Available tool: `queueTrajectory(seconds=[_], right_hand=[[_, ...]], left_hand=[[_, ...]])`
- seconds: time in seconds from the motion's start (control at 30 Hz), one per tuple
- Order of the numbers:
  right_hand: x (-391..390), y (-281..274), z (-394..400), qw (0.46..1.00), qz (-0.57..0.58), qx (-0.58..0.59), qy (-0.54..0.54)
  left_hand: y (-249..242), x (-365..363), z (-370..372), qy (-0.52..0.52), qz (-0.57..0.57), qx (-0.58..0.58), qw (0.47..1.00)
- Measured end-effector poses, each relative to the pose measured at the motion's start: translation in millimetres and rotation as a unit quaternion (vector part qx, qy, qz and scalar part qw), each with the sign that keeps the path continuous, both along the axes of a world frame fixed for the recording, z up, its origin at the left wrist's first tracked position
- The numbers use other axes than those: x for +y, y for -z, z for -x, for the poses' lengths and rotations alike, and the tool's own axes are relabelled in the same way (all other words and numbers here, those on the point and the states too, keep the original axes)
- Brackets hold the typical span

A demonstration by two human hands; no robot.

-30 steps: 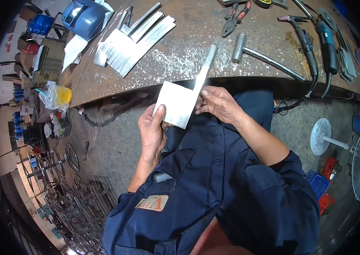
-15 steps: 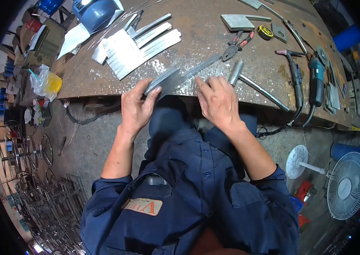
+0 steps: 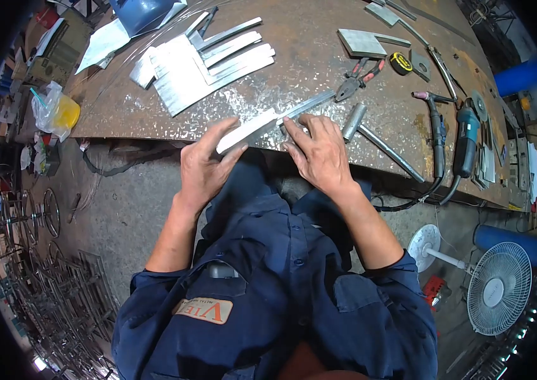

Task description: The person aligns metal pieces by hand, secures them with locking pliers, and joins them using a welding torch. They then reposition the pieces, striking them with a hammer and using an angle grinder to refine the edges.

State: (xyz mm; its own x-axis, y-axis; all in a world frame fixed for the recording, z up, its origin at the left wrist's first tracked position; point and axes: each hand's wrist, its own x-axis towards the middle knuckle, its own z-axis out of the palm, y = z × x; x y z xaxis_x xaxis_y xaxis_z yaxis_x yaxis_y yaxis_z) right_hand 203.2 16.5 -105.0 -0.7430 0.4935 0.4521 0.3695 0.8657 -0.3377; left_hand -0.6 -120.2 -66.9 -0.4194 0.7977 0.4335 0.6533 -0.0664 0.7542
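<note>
My left hand (image 3: 204, 166) and my right hand (image 3: 316, 154) both hold an L-shaped metal piece (image 3: 257, 124), a flat plate with a long strip (image 3: 309, 104) joined to it. The piece lies nearly flat at the near edge of the rusty steel workbench (image 3: 294, 44). My left fingers press the plate's left end. My right fingers rest where plate and strip meet. I wear a dark blue work shirt.
A stack of cut metal strips (image 3: 202, 63) lies at the bench's back left. Pliers (image 3: 357, 79), a hammer (image 3: 376, 136), a tape measure (image 3: 399, 63), a welding torch (image 3: 436, 130) and an angle grinder (image 3: 468, 136) lie to the right. Fans (image 3: 499, 288) stand on the floor.
The metal piece was held up and tilted in front of me a second ago; both hands have brought it down flat onto the bench's near edge.
</note>
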Motion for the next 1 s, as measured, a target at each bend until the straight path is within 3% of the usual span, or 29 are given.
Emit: queueTrajectory(seconds=[0.07,0.2,0.8,1.0], right_hand=[[1,0,-2,1.000,0.009,-0.002,0.001],[1,2,-6,1.000,0.016,0.010,-0.009],[0,-10,-5,0.999,0.044,-0.028,0.000],[1,-8,-11,0.997,0.073,0.032,-0.019]], left_hand=[[-5,-7,-1,0.043,0.065,0.073,0.994],[7,-11,-7,0.081,-0.008,0.128,0.988],[4,-11,-9,0.080,0.004,0.122,0.989],[1,-8,-8,0.067,0.016,0.101,0.993]])
